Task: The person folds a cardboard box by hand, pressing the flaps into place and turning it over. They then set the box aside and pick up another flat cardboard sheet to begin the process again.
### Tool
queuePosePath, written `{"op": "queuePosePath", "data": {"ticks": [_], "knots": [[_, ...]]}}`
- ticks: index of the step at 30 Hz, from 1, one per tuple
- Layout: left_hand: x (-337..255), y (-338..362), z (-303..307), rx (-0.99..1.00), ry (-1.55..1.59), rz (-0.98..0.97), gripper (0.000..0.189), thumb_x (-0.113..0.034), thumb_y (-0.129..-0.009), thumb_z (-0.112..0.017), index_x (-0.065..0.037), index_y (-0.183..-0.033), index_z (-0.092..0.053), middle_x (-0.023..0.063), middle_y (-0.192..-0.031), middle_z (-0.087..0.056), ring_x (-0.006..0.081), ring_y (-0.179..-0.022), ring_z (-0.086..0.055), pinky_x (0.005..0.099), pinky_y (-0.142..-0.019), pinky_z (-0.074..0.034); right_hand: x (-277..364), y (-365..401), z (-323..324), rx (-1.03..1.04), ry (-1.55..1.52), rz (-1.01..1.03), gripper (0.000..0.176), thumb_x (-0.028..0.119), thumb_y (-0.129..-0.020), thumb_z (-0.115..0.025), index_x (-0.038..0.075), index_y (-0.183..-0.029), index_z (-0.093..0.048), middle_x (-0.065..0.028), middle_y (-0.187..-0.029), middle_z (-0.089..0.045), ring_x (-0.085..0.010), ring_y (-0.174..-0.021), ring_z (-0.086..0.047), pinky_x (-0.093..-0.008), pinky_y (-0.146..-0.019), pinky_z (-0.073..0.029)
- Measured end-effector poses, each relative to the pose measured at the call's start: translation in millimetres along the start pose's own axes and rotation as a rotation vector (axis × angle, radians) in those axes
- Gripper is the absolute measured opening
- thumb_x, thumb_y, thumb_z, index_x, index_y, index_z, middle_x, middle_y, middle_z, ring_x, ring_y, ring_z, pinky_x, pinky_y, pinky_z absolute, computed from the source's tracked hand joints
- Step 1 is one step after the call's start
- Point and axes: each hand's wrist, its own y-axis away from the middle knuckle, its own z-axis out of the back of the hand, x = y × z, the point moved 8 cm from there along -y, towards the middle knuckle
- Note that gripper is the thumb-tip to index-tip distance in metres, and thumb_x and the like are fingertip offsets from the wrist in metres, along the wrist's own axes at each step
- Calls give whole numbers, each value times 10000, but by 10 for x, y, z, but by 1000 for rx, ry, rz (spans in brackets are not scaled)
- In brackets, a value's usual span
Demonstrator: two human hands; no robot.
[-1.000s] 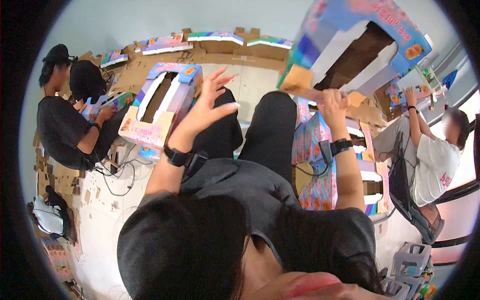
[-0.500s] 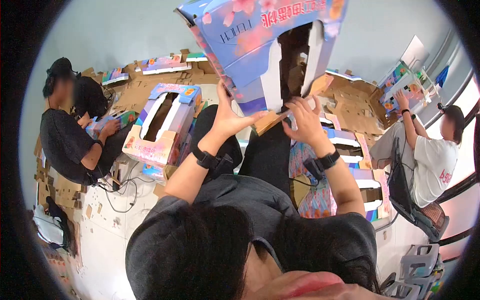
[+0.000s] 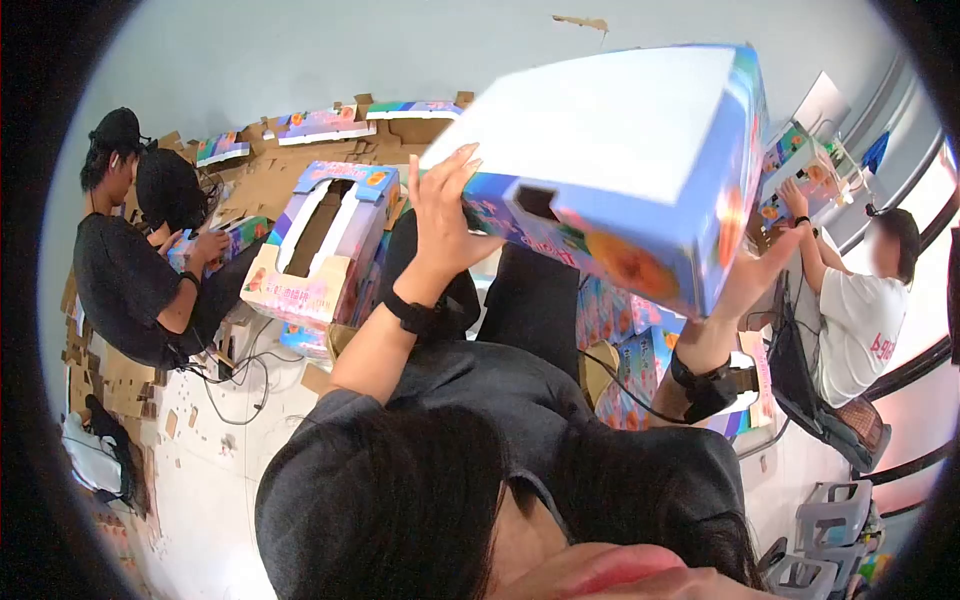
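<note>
Between my two hands a printed cardboard fruit box (image 3: pixel 610 130) is held up and tilted, its plain white face toward the camera. Blue sides with peach pictures and a small cut-out handle hole run along its lower edge. My left hand (image 3: pixel 445 215) grips the box's left end, fingers over the white face and thumb below. At the lower right corner, my right hand (image 3: pixel 750 280) supports the box, with part of its fingers hidden behind it. The box's slotted opening is turned out of sight.
To the left stands another printed box (image 3: pixel 315 250) with a long slot in its top. More printed boxes (image 3: pixel 640 365) are stacked at lower right. One co-worker (image 3: pixel 135 270) handles a box at left; another (image 3: pixel 870 300) works at right. Cables (image 3: pixel 262 385) and scraps lie on the floor.
The box has been turned over, from its slotted, lettered side to its white face, and has shifted right. My right hand has moved from the slot flap to the box's right end.
</note>
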Motion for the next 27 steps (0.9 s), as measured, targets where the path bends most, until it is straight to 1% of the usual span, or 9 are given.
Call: {"op": "queuePosePath", "data": {"ticks": [3,8,11,14,16,17,19,22,27], "knots": [[47,75,39,22,-76,-71,903,-263,-638,-886,-154,-1387,-392,105,-1444,-472,298,-1371,-439,581,-1200,-73,-148,155,590,-206,414,126,598,456,-1009,-496,4,-1399,-465,-150,-1354,-573,-271,-1166,-612,-420,-1020,-480],[200,128,-35,51,-136,5,983,-307,-665,-893,-180,-1459,-326,137,-1545,-335,346,-1462,-304,597,-1183,-88,-400,312,582,80,341,41,639,420,-918,-591,-9,-1379,-483,-165,-1308,-598,-254,-1163,-609,-403,-999,-490],[296,103,0,150,-90,119,1074,-334,-677,-890,-168,-1529,-258,160,-1580,-278,383,-1491,-220,606,-1178,-95,-201,231,-26,64,714,113,880,293,-709,-862,-14,-1420,-443,-158,-1304,-588,-259,-1220,-570,-374,-1048,-449],[417,166,119,230,-105,175,1015,-388,-718,-852,-122,-1519,-289,154,-1568,-309,374,-1483,-237,598,-1182,-90,-191,52,-331,132,1087,368,1016,259,-642,-911,-29,-1463,-387,-196,-1345,-543,-298,-1280,-514,-408,-1090,-403],[547,254,229,252,-148,179,986,-420,-742,-827,-100,-1514,-304,150,-1558,-329,361,-1479,-248,590,-1184,-90,-166,-126,-119,214,1506,485,1031,293,-661,-904,-27,-1479,-365,-213,-1361,-525,-318,-1294,-495,-423,-1095,-392],[612,303,312,246,-180,186,978,-428,-749,-817,-98,-1514,-305,149,-1553,-338,353,-1478,-252,588,-1184,-91,-111,-193,-85,192,1770,501,1060,302,-648,-920,-18,-1484,-352,-206,-1362,-510,-334,-1276,-505,-431,-1090,-385],[750,425,516,236,-251,207,964,-444,-765,-797,-92,-1516,-306,146,-1543,-355,335,-1476,-260,583,-1185,-93,-28,-338,384,131,1938,608,1047,335,-607,-908,-23,-1449,-398,-260,-1248,-561,-407,-1148,-547,-485,-1006,-422],[1037,628,866,325,-316,342,966,-425,-771,-788,-79,-1524,-292,149,-1522,-376,343,-1448,-305,603,-1176,-100,102,-593,1398,-40,2162,389,1018,351,-602,-887,-16,-1425,-414,-243,-1163,-599,-429,-1080,-570,-513,-959,-433],[1238,1000,1377,296,-325,512,781,-256,-796,-781,-15,-1443,-415,196,-1377,-527,352,-1301,-471,468,-1097,-328,150,-399,3048,-282,2404,-131,1103,411,-526,-888,14,-1433,-402,-251,-1172,-609,-444,-1119,-577,-517,-972,-461]]}}
